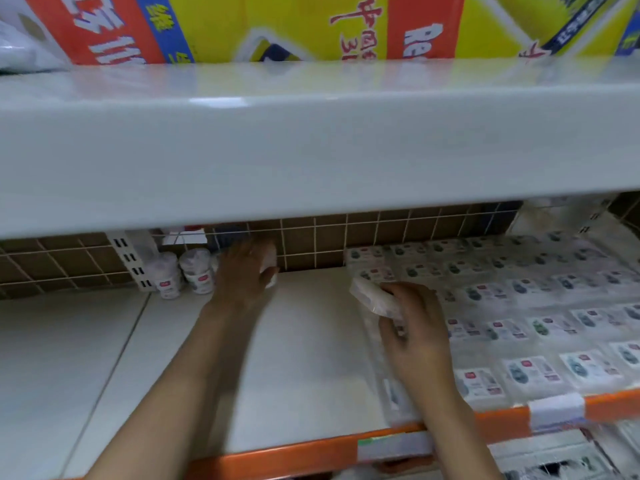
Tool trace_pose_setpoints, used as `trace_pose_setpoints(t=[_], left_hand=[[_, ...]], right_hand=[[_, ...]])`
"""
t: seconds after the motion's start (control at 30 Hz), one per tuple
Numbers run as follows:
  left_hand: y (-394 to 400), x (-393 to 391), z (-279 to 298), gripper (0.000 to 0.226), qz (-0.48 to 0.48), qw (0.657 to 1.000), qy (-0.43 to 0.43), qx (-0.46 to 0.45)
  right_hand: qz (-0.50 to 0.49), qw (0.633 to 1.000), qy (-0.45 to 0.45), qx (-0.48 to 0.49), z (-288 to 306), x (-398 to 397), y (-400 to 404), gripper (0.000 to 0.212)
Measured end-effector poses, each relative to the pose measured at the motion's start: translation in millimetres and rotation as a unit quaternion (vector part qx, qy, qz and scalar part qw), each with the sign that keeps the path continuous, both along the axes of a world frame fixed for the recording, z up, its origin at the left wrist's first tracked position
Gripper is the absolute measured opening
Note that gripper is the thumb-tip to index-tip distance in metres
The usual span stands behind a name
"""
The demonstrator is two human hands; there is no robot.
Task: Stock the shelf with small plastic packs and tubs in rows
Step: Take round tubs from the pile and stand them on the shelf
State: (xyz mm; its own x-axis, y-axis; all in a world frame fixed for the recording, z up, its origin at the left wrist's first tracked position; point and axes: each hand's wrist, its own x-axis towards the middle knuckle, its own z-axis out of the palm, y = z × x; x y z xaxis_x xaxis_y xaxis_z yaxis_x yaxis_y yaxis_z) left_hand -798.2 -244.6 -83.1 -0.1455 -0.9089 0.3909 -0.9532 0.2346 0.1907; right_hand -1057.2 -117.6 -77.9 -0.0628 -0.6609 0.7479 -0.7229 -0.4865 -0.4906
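Note:
My left hand [242, 271] reaches to the back of the white shelf [304, 341] and grips a small white tub [270, 263] against the tiled back wall. Two more white tubs [183, 273] with red labels stand just left of it. My right hand [412, 327] holds a small clear plastic pack [369, 294] at the left edge of the rows of flat packs [519, 306] that fill the right half of the shelf.
A thick white upper shelf [311, 143] hangs low over the work area, with a yellow and red carton [277, 26] on top. The shelf front carries an orange price rail [311, 448]. More packs lie on a lower shelf [554, 459] at the bottom right.

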Motion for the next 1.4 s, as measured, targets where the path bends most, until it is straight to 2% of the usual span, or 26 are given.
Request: trace_pose_setpoints(t=[0.17,0.33,0.6,0.73,0.83,0.93,1.0,1.13,1.2,1.33,1.4], left_hand=[[-6,4,-17,0.063,0.04,0.997,-0.059,-0.017],[-3,8,-25,0.071,0.054,0.996,-0.072,-0.023],[-3,0,-23,0.066,0.074,0.993,-0.088,0.006],[12,-10,-23,0.06,0.062,0.997,-0.04,-0.014],[36,-33,-24,0.053,0.016,0.999,-0.004,-0.039],[60,-59,-34,0.05,-0.031,0.999,0.023,0.011],[72,-78,-46,0.055,-0.037,0.997,0.03,0.063],[102,-115,-64,0.073,-0.019,0.988,0.011,0.152],[108,-119,-71,0.08,0.0,0.986,0.028,0.162],[105,-114,-73,0.07,-0.005,0.988,0.07,0.139],[107,-115,-71,0.078,-0.001,0.986,0.071,0.149]], right_hand=[[0.02,1.0,0.004,0.015,-8,-37,-5,0.041],[0.061,0.998,0.003,0.011,-12,-48,-8,0.04],[0.062,0.997,-0.002,0.036,-13,-47,-10,0.038],[0.06,0.998,0.003,0.026,-13,-39,-5,0.036],[0.037,0.999,0.012,0.028,-13,-31,0,0.048],[0.028,0.999,0.023,0.024,-13,-23,4,0.061],[0.021,0.999,0.027,0.031,-11,-22,6,0.063],[-0.004,0.999,0.014,0.047,-6,-24,16,0.039],[-0.017,0.998,0.016,0.051,-5,-30,20,0.038],[-0.049,0.998,0.012,0.028,-3,-48,26,0.035],[-0.06,0.998,-0.004,0.025,-3,-59,31,0.038]])
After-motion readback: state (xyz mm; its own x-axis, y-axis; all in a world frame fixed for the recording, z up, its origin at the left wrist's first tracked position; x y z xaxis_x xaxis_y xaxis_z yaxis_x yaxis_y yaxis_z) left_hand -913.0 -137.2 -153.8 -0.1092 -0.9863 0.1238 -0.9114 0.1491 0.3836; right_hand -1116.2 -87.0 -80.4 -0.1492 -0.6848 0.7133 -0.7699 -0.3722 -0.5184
